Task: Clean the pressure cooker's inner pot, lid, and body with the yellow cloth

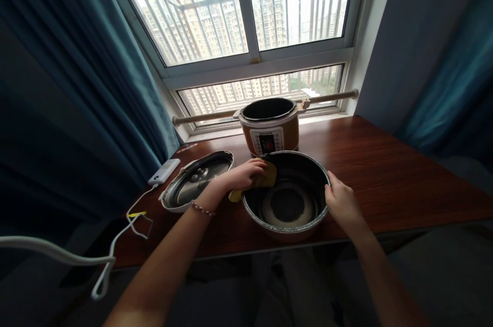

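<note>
A dark inner pot [288,204] with a pale ring on its bottom is at the table's front edge, its opening tilted toward me. My left hand [246,173] is closed on a yellow cloth [269,175], which lies over the pot's left rim and partly inside. Part of the cloth hangs outside the rim. My right hand [342,198] grips the pot's right rim, thumb and fingers on either side of the wall. Behind the pot stands an electric pressure cooker [269,134] with a control panel, its top uncovered. The cooker's lid [198,178] lies underside up at the left.
A white power strip [164,172] with a white cable [115,245] is on the left of the wooden table [393,173]. A rail [335,96] runs along the window behind the cooker. Blue curtains [115,60] hang at the left.
</note>
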Action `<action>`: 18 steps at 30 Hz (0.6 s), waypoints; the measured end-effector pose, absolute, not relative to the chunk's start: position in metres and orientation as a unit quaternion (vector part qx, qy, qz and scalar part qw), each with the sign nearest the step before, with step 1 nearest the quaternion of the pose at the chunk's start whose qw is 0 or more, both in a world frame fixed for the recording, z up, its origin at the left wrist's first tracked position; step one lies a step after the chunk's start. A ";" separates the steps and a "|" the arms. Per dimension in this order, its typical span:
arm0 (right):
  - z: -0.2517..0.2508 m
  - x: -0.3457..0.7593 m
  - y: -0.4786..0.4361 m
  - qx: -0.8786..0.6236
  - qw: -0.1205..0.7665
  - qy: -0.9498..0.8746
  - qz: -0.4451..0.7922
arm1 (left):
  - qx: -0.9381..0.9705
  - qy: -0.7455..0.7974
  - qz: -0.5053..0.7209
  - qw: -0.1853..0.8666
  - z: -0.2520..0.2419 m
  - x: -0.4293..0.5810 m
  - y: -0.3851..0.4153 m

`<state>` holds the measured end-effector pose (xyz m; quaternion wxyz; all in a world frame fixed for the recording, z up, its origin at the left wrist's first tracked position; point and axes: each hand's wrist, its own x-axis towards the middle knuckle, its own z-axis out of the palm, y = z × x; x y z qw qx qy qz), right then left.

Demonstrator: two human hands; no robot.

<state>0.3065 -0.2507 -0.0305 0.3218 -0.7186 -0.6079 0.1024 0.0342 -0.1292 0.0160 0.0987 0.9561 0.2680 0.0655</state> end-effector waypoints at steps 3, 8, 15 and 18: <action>-0.030 0.306 -0.251 -0.717 0.326 -0.609 0.096 | 0.973 0.202 0.069 0.089 0.014 0.060 -0.108; -0.027 0.306 -0.252 -0.723 0.315 -0.605 0.115 | 0.990 0.127 0.029 0.059 0.011 0.101 -0.094; -0.029 0.304 -0.253 -0.722 0.346 -0.585 0.127 | 0.984 0.177 -0.019 0.031 -0.002 0.097 -0.102; -0.032 0.303 -0.253 -0.720 0.363 -0.578 0.126 | 0.971 0.238 -0.025 0.018 -0.018 0.081 -0.110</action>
